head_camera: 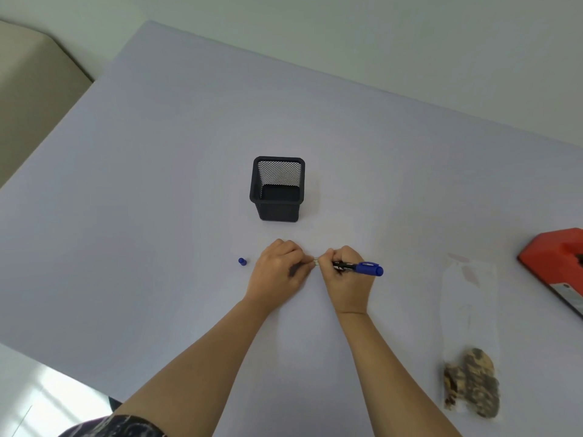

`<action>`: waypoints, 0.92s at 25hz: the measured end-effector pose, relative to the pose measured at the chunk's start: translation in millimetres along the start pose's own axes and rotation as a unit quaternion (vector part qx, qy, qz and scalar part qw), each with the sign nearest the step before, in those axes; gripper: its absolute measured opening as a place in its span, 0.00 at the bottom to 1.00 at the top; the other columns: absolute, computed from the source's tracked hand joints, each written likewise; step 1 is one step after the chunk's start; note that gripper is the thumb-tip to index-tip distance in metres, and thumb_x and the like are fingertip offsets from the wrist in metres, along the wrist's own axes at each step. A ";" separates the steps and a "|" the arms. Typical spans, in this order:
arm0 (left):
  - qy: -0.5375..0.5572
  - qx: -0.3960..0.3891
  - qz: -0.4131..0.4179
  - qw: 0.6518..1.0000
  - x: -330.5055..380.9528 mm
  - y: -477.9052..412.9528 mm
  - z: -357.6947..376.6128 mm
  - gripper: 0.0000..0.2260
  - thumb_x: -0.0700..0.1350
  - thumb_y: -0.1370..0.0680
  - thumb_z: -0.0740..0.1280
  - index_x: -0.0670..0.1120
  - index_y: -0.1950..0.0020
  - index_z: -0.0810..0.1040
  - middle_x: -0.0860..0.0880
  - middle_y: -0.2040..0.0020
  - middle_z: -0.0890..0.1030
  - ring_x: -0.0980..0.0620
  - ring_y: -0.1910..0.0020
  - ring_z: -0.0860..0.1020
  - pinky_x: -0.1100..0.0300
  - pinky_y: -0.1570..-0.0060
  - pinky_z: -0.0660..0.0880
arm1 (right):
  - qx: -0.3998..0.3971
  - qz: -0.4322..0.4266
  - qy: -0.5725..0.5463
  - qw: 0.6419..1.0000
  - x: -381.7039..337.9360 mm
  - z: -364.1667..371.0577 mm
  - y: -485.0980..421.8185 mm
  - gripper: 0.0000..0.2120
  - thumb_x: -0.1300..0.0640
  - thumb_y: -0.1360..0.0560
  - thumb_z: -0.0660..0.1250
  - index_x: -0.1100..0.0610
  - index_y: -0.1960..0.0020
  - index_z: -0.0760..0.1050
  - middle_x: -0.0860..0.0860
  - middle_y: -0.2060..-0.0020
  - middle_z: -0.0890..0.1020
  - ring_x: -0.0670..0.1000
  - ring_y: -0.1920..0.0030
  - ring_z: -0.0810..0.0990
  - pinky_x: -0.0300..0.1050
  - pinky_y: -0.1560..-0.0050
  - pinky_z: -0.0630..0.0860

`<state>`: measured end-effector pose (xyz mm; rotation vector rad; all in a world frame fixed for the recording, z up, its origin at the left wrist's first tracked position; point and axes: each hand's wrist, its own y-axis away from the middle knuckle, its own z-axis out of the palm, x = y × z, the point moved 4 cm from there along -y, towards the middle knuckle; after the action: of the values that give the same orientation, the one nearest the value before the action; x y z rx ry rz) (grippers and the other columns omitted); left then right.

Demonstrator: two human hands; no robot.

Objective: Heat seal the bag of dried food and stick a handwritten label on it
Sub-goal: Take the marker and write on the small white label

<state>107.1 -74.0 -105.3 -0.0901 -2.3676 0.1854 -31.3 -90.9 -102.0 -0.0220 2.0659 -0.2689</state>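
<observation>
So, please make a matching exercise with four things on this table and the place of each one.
Things:
1. pen cap
2. mesh holder
3. bag of dried food
4. marker

Places:
A. in the right hand
B. lying at the right side
C. behind both hands
D. beside the left hand, outer side

Pairs: 1-D, 2-C, 3-B, 4-A
</observation>
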 end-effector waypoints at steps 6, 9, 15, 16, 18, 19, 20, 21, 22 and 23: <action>-0.003 0.003 0.000 1.000 0.6 -2.1 -0.4 0.08 0.47 0.27 0.67 0.44 0.60 0.82 0.49 0.64 0.78 0.55 0.64 0.68 0.70 0.60 0.62 | 0.018 0.028 0.001 0.999 0.9 -0.7 -3.5 0.15 0.63 0.31 0.65 0.60 0.73 0.62 0.56 0.79 0.67 0.48 0.76 0.63 0.39 0.74 0.63; -0.007 0.000 -0.002 1.000 -2.1 -4.4 -1.9 0.09 0.48 0.27 0.66 0.44 0.59 0.82 0.49 0.64 0.79 0.53 0.63 0.71 0.69 0.59 0.64 | 0.068 0.070 -0.056 0.994 1.6 -3.7 -8.0 0.15 0.57 0.30 0.64 0.60 0.72 0.65 0.54 0.79 0.70 0.49 0.75 0.68 0.34 0.73 0.64; 0.003 -0.033 -0.046 0.998 -3.9 4.2 6.6 0.07 0.46 0.28 0.68 0.44 0.54 0.81 0.50 0.58 0.79 0.56 0.58 0.70 0.68 0.56 0.64 | 0.150 0.216 -0.157 0.952 12.7 -27.6 2.1 0.13 0.55 0.25 0.67 0.52 0.67 0.69 0.50 0.74 0.78 0.45 0.74 0.78 0.34 0.67 0.74; 0.003 -0.038 -0.048 0.998 -4.8 3.7 5.7 0.06 0.45 0.28 0.68 0.44 0.56 0.81 0.49 0.59 0.79 0.55 0.59 0.71 0.66 0.57 0.66 | 0.153 0.234 -0.174 0.944 12.5 -32.7 1.9 0.13 0.55 0.25 0.67 0.53 0.67 0.68 0.51 0.74 0.79 0.44 0.74 0.78 0.33 0.68 0.74; 0.007 -0.050 -0.053 0.997 -9.6 0.3 3.1 0.04 0.43 0.28 0.69 0.44 0.58 0.82 0.49 0.60 0.80 0.52 0.60 0.72 0.64 0.59 0.68 | 0.135 0.262 -0.191 0.936 10.4 -39.8 0.0 0.15 0.52 0.24 0.64 0.56 0.66 0.67 0.53 0.72 0.79 0.42 0.74 0.78 0.31 0.68 0.74; 0.013 -0.056 -0.062 0.996 -11.9 -1.7 2.2 0.03 0.42 0.27 0.69 0.43 0.58 0.82 0.48 0.60 0.80 0.51 0.60 0.72 0.65 0.60 0.67 | 0.120 0.276 -0.189 0.935 8.9 -43.0 0.0 0.16 0.51 0.23 0.63 0.57 0.67 0.67 0.53 0.72 0.79 0.42 0.74 0.78 0.31 0.68 0.75; 0.018 -0.062 -0.072 0.995 -12.4 -3.7 1.5 0.03 0.41 0.27 0.70 0.43 0.57 0.83 0.47 0.60 0.80 0.51 0.60 0.72 0.68 0.59 0.66 | 0.108 0.289 -0.187 0.933 6.7 -47.5 0.5 0.17 0.49 0.23 0.62 0.58 0.67 0.68 0.52 0.72 0.79 0.42 0.74 0.78 0.32 0.67 0.75; 0.022 -0.068 -0.079 0.994 -12.3 -5.6 2.2 0.03 0.40 0.27 0.70 0.43 0.57 0.83 0.46 0.60 0.80 0.51 0.59 0.72 0.69 0.59 0.64 | 0.104 0.302 -0.196 0.927 5.1 -52.4 1.4 0.19 0.48 0.22 0.60 0.58 0.67 0.69 0.52 0.72 0.79 0.44 0.73 0.78 0.34 0.66 0.77; 0.026 -0.076 -0.085 0.993 -10.8 -7.3 3.2 0.03 0.40 0.27 0.70 0.43 0.56 0.83 0.46 0.60 0.80 0.51 0.59 0.71 0.70 0.59 0.63 | 0.107 0.318 -0.219 0.916 3.2 -58.1 2.7 0.21 0.46 0.21 0.58 0.58 0.67 0.71 0.52 0.72 0.79 0.45 0.73 0.79 0.36 0.65 0.78; 0.030 -0.090 -0.092 0.991 -8.0 -8.6 4.9 0.03 0.40 0.26 0.69 0.42 0.55 0.83 0.45 0.59 0.80 0.51 0.58 0.71 0.68 0.60 0.63 | 0.112 0.335 -0.252 0.901 0.5 -63.4 4.4 0.22 0.46 0.21 0.56 0.58 0.66 0.73 0.53 0.71 0.79 0.46 0.72 0.79 0.37 0.65 0.78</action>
<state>109.3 -84.0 -112.9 0.0380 -2.3129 -0.1179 -86.0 -75.2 -73.8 0.6830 1.4091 -0.0556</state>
